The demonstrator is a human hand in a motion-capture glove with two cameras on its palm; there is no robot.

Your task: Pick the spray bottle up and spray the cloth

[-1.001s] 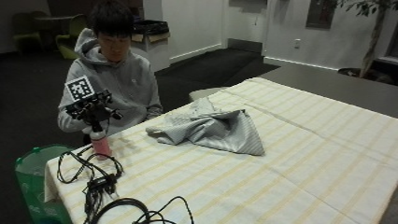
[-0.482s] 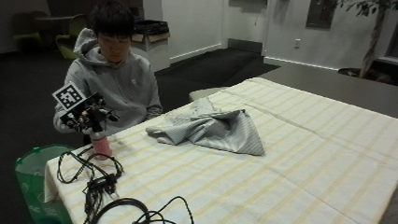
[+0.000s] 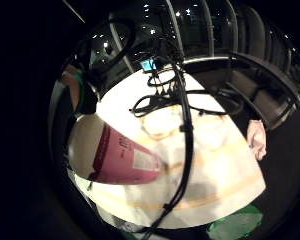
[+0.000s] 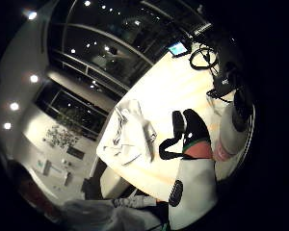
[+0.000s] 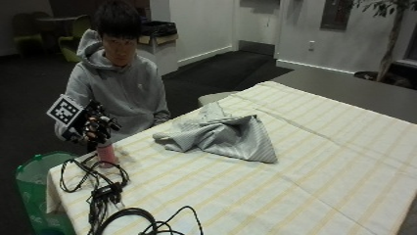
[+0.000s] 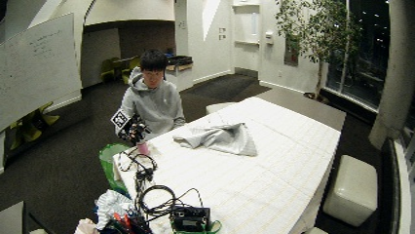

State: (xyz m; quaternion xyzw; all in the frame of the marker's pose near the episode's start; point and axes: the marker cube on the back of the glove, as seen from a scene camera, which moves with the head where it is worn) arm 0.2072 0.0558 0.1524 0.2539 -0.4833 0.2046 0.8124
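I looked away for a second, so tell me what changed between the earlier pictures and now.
The gloved right hand has come down a little onto the top of the pink spray bottle; whether it grips it yet is unclear. The bottle stayed upright by the table's edge, and the grey cloth lies unmoved.

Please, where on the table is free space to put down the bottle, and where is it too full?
Free: the wide striped tablecloth beyond the crumpled cloth, toward the far end, and the strip between cloth and spray bottle. Crowded: the near corner, where black cables lie beside the bottle under the gloved right hand.
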